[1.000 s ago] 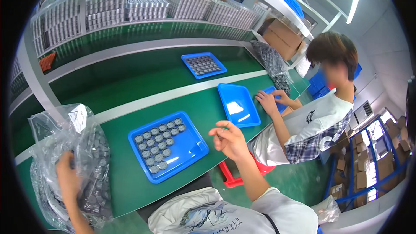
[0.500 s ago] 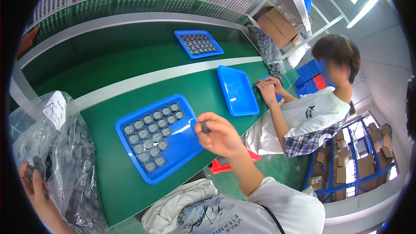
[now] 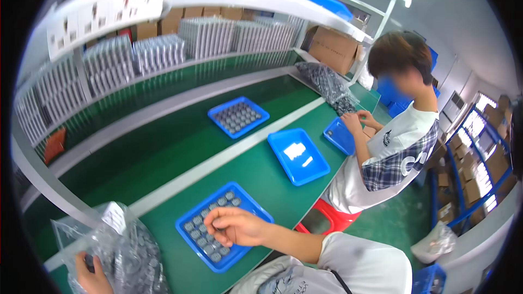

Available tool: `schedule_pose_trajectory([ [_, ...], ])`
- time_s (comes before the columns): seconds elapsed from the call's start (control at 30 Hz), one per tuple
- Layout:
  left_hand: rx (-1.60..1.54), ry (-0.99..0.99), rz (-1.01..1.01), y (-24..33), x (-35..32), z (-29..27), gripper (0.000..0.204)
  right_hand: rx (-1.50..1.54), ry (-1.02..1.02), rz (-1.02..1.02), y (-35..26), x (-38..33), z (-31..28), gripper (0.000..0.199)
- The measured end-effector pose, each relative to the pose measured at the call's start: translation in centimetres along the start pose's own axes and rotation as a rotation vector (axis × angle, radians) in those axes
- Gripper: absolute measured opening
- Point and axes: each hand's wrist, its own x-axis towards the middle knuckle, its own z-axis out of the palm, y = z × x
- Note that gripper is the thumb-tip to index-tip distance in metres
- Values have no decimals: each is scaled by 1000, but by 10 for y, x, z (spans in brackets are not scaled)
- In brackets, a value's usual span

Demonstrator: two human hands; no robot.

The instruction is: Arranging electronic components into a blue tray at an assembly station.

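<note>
My right hand (image 3: 239, 227) is over a blue tray (image 3: 260, 213), its fingers pinched on a small dark grey round part that they mostly cover. Rows of grey round parts (image 3: 194, 234) lie in that tray, some of them hidden behind the hand. At the lower left, my left hand (image 3: 93, 280) is at a clear plastic bag (image 3: 143, 250) full of the same parts. One dark grey part (image 3: 89, 263) sits between its thumb and fingers.
Beyond lies an empty blue tray (image 3: 298, 156) and, farther back, a filled blue tray (image 3: 238, 117). On the right a co-worker (image 3: 403, 130) handles parts at another blue tray (image 3: 339, 137). A grey-white rail (image 3: 218, 167) crosses the green table. Behind stand stacked silvery trays (image 3: 204, 38).
The view has tipped up and swung, showing more of the shelf. My right hand has moved left from the tray's right edge to above its rows. My left hand stays by the bag.
</note>
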Motion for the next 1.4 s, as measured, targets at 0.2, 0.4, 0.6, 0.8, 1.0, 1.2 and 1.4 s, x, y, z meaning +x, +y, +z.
schedule_pose_trajectory([
  [0.2,-283,71,56,33,-3,-15,27,137,-26,36,23,6,-4,18],
  [0.4,-412,-29,334,156,-92,4,30,361,-243,334,90,33,56,42],
  [0.6,-349,-210,698,184,-115,39,34,797,-238,391,99,3,33,48],
  [0.8,-509,-200,804,187,-132,43,31,963,-499,271,117,3,12,44],
  [1.0,-610,-126,759,199,-139,35,33,724,-254,266,85,-21,47,38],
  [1.2,-727,-96,182,180,-143,42,34,643,-247,168,40,-31,-11,40],
  [1.4,-213,-107,282,107,-166,76,21,178,243,-300,-68,-70,-96,40],
])
